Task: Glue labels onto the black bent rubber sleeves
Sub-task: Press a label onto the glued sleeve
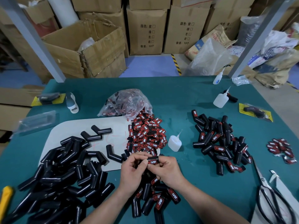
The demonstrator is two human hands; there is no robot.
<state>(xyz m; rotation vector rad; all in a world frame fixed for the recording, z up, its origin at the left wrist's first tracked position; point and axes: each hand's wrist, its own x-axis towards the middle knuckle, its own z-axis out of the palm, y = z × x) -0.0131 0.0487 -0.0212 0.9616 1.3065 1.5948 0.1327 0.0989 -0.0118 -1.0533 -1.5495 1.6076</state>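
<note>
Left hand [133, 169] and right hand [169, 171] fingers curl round one sleeve [155, 158] lying crosswise between them, label [152, 162] up, left thumb apparently pressing it.

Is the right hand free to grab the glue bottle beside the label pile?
Likely yes, once it lets go: the right hand is pinching the sleeve with the left hand, but the glue bottle stands just beyond it, nothing between.
</note>
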